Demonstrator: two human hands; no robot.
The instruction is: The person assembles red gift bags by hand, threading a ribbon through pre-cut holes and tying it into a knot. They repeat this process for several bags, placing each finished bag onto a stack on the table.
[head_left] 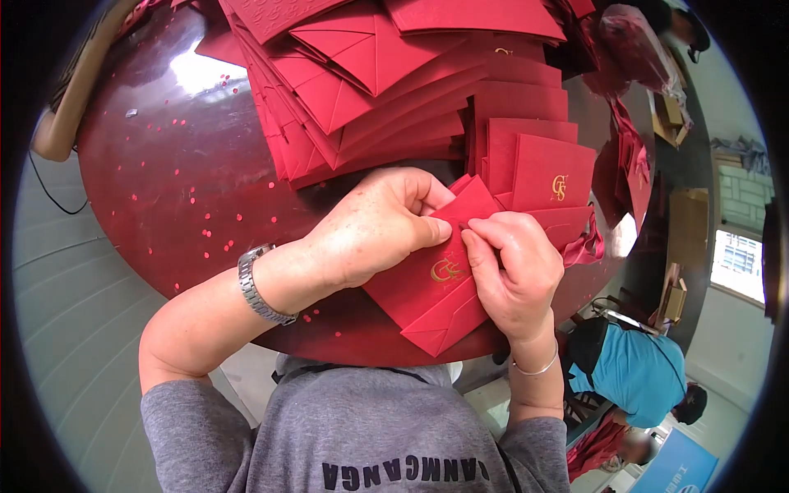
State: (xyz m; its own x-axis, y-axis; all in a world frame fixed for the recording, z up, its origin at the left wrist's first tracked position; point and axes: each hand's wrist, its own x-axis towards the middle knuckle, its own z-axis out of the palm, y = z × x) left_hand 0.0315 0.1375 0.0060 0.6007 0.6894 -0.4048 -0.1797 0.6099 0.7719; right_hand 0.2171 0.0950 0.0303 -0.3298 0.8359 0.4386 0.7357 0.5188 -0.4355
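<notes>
A flat red paper bag [403, 304] with a gold logo lies near the table edge in front of me, its folded bottom towards my body. My left hand [378, 226], with a metal watch on the wrist, is closed on the bag's upper end, thumb on top and fingers partly hidden. My right hand [518, 267] pinches close to the same end, thumb and index finger together. Whatever lies between those two fingertips is too small to make out. Just beyond my right hand, a dark pink ribbon [585, 246] hangs from other bags.
A tall stack of red bags [353, 107] stands ahead, with an overlapping row of logo bags [542, 168] beside it. Small red paper dots [207, 233] are scattered over the glossy round table [140, 197]. A person in a blue shirt [637, 370] works at the right.
</notes>
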